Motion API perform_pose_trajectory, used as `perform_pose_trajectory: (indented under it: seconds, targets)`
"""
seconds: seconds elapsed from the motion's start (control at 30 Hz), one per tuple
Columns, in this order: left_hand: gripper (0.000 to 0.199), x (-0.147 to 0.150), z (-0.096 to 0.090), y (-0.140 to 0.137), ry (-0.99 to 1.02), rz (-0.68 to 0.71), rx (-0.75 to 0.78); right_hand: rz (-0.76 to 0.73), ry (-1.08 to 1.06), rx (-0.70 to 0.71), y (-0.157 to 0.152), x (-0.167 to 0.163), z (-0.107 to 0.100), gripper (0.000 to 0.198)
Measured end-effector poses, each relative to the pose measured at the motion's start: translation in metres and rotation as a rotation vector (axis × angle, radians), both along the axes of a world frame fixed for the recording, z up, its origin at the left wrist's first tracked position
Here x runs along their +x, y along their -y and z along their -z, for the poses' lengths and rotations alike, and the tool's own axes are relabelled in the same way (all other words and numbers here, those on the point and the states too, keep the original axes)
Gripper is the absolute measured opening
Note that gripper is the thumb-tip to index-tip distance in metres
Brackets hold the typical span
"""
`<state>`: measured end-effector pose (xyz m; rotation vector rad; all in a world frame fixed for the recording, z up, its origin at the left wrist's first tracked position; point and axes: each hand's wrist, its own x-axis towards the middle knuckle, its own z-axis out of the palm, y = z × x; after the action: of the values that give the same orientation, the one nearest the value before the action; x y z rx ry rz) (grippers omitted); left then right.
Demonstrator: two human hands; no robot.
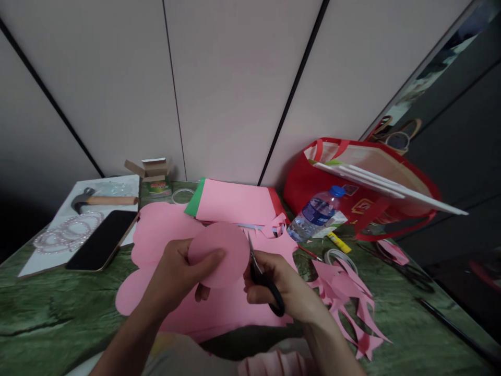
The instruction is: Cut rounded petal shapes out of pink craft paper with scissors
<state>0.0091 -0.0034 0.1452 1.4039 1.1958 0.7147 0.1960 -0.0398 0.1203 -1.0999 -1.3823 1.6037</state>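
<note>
A round piece of pink paper (pixel 230 245) is pinched in my left hand (pixel 182 271), the thumb lying across its face. My right hand (pixel 270 284) grips a pair of scissors (pixel 266 282) with black handles, the blades pointing up by the disc's right edge. Whether the blades touch the paper I cannot tell. Beneath both hands lies large pink paper (pixel 235 310) with scalloped edges on its left side. Pink paper offcuts (pixel 348 297) are heaped to the right of my right hand.
A hammer (pixel 111 200), black phone (pixel 102 240) and beaded loops (pixel 70 232) lie left. An opened small box (pixel 156 180) and a stack of coloured paper (pixel 237 201) are behind. To the right are a water bottle (pixel 317 211), red bag (pixel 297 177) and yellow tube (pixel 338 242).
</note>
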Motion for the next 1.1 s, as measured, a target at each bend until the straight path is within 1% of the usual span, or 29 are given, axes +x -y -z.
perform_pose_trajectory:
  seconds: [0.2, 0.4, 0.6, 0.7, 0.83, 0.97, 1.1]
  targets:
    - [0.032, 0.004, -0.001, 0.004, 0.004, -0.088, 0.038, 0.029, 0.022, 0.007, 0.001, -0.001, -0.001, 0.025]
    - [0.033, 0.004, 0.001, 0.003, 0.019, -0.091, 0.041, 0.060, 0.017, 0.027, 0.001, -0.002, 0.001, 0.017]
    - [0.034, 0.002, 0.004, -0.002, 0.029, -0.099, 0.055, 0.265, -0.029, 0.106, -0.002, 0.002, 0.006, 0.012]
    - [0.035, 0.001, 0.009, -0.005, 0.053, -0.089, 0.063, 0.296, -0.053, 0.155, -0.002, 0.000, 0.005, 0.017]
    - [0.037, 0.005, 0.015, -0.007, 0.082, -0.112, 0.100, 0.351, -0.118, 0.129, -0.002, -0.010, 0.005, 0.025]
    - [0.037, 0.011, 0.015, -0.005, 0.143, -0.030, 0.053, 0.488, -0.150, 0.118, -0.005, -0.018, 0.009, 0.029]
    - [0.031, 0.013, 0.015, -0.004, 0.158, 0.052, -0.006, 0.693, -0.204, 0.216, -0.009, -0.015, 0.013, 0.026]
